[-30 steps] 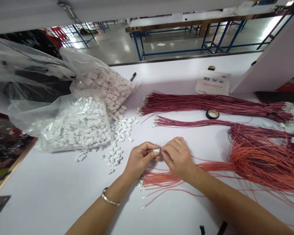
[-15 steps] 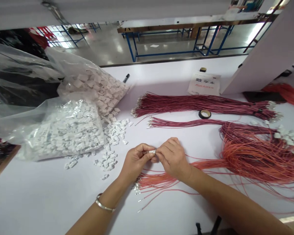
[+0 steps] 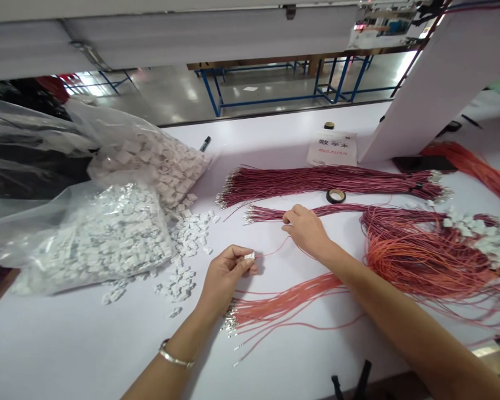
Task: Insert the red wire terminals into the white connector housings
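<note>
My left hand [image 3: 225,278] pinches a small white connector housing [image 3: 249,256] between thumb and forefinger. A thin orange-red wire [image 3: 273,252] runs from the housing and curves towards my right wrist. My right hand [image 3: 306,228] is over the smaller bundle of dark red wires [image 3: 266,214], to the right of its metal-tipped ends. Its thumb and forefinger look slightly apart, with the other fingers curled. Below both hands lies a bundle of orange-red wires [image 3: 283,300], its metal terminals [image 3: 230,321] close to my left wrist.
Loose white housings [image 3: 182,282] lie beside two clear bags, one of white housings [image 3: 104,233], one of pinkish parts [image 3: 150,161]. A thick dark red wire bundle [image 3: 316,180], black tape roll [image 3: 335,196], booklet [image 3: 332,149] and marker [image 3: 205,144] lie further back. Tangled wires [image 3: 408,261] spread right.
My right hand has left the housing and moved up and right to the dark red wires. My left hand still holds the housing, with its wire now in view.
</note>
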